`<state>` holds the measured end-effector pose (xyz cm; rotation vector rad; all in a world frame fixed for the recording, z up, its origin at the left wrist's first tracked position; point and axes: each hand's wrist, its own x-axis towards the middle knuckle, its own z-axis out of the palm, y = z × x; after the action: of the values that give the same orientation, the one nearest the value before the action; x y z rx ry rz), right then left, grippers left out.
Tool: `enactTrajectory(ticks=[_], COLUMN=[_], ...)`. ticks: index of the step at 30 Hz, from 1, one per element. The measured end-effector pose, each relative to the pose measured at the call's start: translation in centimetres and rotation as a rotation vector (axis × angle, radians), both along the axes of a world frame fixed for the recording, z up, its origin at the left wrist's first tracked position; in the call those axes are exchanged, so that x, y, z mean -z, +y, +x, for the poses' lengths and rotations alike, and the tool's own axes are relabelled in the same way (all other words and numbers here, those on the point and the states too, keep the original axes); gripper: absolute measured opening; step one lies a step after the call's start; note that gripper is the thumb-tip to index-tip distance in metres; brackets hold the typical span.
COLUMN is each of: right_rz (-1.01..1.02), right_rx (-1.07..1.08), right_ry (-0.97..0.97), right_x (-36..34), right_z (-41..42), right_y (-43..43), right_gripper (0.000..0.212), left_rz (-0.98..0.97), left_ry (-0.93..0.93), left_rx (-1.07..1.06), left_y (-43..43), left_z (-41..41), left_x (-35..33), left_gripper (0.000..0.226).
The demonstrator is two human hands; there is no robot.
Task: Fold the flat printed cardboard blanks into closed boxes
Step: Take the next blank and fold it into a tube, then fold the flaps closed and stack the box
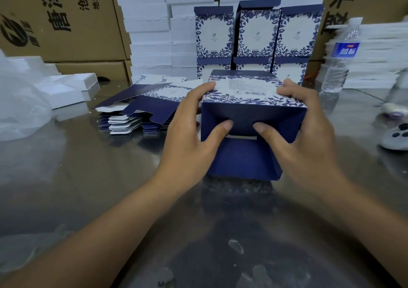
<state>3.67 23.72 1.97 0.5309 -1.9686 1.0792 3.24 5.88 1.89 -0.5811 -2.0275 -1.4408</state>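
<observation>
Bearing everything: a grey, shiny metal table (66, 177) that mirrors the things standing on it.
Back wall, 12 o'clock: stacked white foam blocks (150, 33) from table level up out of view.
Corners, 10 and 2 o'clock: brown cartons (66, 22) with black printed characters.
Finished boxes (258, 33): blue-and-white floral, stacked in two rows in front of the foam, at 12 o'clock behind the hands.
Flat blanks (141, 108): a loose pile on the table at 10 o'clock from the hands, dark blue flaps fanned toward the near edge.
Far left, 9 o'clock: a clear plastic bag (19, 102) with white foam pieces (66, 88) just behind it.
Right side, 2 o'clock: a water bottle (340, 62) with a blue label, upright, in front of a stack of white sheets (375, 55).
Right edge, 3 o'clock: two small white gadgets (395, 137); what they are I cannot tell.
Box (254, 102): mid-table, on its side, barcode panel upward, near end facing the person, with one dark blue flap reaching out toward 6 o'clock.
Left hand (189, 133): fingers curled over the box's left top edge, thumb pressed on the blue flap at the near end.
Right hand (309, 128): the mirror of it, fingers wrapped over the right top edge, thumb on the same flap.
Thumbs: tips close together at the middle of the near face, just above a thin pale slot.
</observation>
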Motion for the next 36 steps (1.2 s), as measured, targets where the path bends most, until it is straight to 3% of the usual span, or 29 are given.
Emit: enactTrajectory(ticks=[8, 10, 14, 17, 21, 22, 25, 27, 33, 36], right_rz=[-0.069, -0.148, -0.403, -0.659, -0.758, -0.75, -0.666, -0.687, -0.781, -0.73], right_rx=[-0.099, -0.161, -0.228, -0.33, -0.315, -0.315, -0.342, -0.431, -0.413, -0.419], right_ry=[-0.125, -0.16, -0.223, -0.361, -0.444, -0.484, -0.657, -0.704, -0.522, -0.426], right_x=[-0.3, -0.5, -1.1, -1.2, -0.8, -0.7, -0.9, -0.9, -0.9, -1.1], right_z=[0.4, 0.5, -0.2, -1.0, -1.6, -1.7, -1.6, -1.2, -0.9, -0.9], right_y=[0.0, -0.2, 0.0, 0.5, 0.5, 0.6, 0.8, 0.6, 0.3, 0.7], right_gripper=[0.056, 0.055, 0.024, 0.024, 0.018, 0.023, 0.082, 0.107, 0.118, 0.103], left_rz=[0.056, 0.069, 0.058, 0.108, 0.093, 0.104, 0.19, 0.316, 0.674, 0.775], left_ry=[-0.084, -0.129, -0.107, -0.153, -0.118, -0.105, -0.088, -0.142, -0.373, -0.473], left_rx=[0.144, 0.184, 0.161, 0.151, 0.136, 0.135, 0.148, 0.192, 0.241, 0.21], left_y=[-0.1, -0.1, -0.2, -0.3, -0.2, -0.2, -0.5, -0.8, -1.4, -1.4], left_z=[0.1, 0.1, 0.3, 0.1, 0.4, 0.5, 0.2, -0.2, -1.6, -1.9], left_x=[-0.5, -0.7, -0.6, -0.7, -0.9, -1.0, -1.3, -1.5, -1.4, -1.6], left_gripper=[0.057, 0.057, 0.061, 0.061, 0.049, 0.044, 0.032, 0.021, 0.029, 0.03])
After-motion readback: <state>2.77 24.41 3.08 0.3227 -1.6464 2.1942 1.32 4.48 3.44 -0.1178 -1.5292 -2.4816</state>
